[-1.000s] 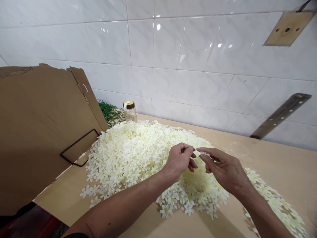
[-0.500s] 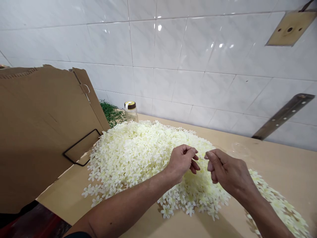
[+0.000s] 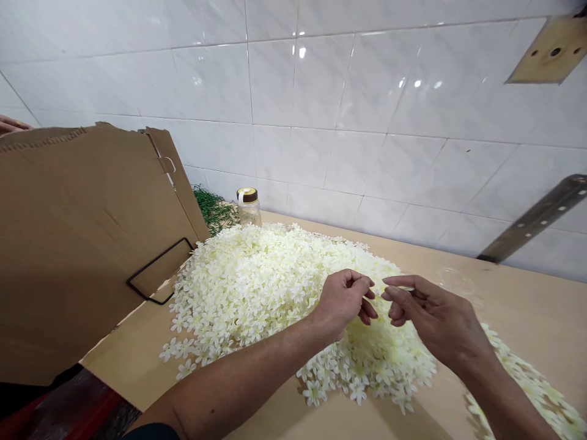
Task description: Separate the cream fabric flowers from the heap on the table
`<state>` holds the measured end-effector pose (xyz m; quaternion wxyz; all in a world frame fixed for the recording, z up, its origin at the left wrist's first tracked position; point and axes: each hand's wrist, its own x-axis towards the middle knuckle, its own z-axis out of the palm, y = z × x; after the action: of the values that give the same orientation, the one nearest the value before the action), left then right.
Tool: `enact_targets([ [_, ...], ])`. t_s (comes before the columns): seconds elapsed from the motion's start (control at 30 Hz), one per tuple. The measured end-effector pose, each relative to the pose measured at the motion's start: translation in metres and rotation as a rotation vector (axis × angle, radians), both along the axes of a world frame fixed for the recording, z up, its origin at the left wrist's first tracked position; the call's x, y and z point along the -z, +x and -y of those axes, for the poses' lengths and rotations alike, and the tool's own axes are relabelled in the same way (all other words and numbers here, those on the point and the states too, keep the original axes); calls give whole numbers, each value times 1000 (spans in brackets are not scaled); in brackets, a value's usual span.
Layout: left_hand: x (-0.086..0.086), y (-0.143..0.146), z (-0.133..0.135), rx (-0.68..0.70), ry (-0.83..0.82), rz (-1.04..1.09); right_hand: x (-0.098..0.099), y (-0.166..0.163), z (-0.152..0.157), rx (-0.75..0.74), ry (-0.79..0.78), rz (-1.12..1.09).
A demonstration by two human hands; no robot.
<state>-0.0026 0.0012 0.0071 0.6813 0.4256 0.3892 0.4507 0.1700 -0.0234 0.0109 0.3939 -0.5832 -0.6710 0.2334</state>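
Observation:
A big heap of small white artificial flowers (image 3: 257,287) covers the tan table (image 3: 527,318). My left hand (image 3: 343,299) and my right hand (image 3: 431,318) hover close together just above the heap's right side. Both have thumb and fingertips pinched, nearly touching each other. Whatever they pinch is too small to make out against the flowers. A second, flatter pile of flowers (image 3: 536,385) lies at the right, under my right forearm.
A large brown cardboard sheet (image 3: 77,244) stands at the left with a black wire frame (image 3: 158,275) on it. Behind the heap are green stems (image 3: 213,211) and a clear jar with a brown lid (image 3: 249,206). White tiled wall behind; another person's fingers (image 3: 11,125) show at far left.
The view shifted slightly left, so everything sits a bit further right. My right hand curled its fingers, then stretched them toward the left hand again; both hands stay pinched together.

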Motion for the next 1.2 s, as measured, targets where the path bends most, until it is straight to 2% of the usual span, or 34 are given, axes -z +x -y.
enact_targets([
  [0.27, 5, 1, -1, 16, 8, 21, -12, -3, 5, 45, -30, 3],
  [0.43, 4, 2, -1, 9, 2, -4, -6, -7, 1, -19, -104, -318],
  [0.53, 2, 2, -1, 1, 1, -20, -7, -9, 0, -51, -111, -409],
  [0.73, -3, 1, 1, 2, -4, -34, -16, -4, 0, -39, -142, -360],
  [0.87, -7, 0, 3, 1, -10, -41, -20, -3, 3, 2, -107, -280],
  [0.97, -8, 0, 4, 8, -11, -47, -20, -4, 3, 9, -99, -307],
  [1.1, -6, 0, 4, 19, 1, -48, -14, -1, -1, -94, -130, -463],
  [1.2, -4, 0, 4, 46, 7, -45, -12, -1, -3, -190, -183, -494],
])
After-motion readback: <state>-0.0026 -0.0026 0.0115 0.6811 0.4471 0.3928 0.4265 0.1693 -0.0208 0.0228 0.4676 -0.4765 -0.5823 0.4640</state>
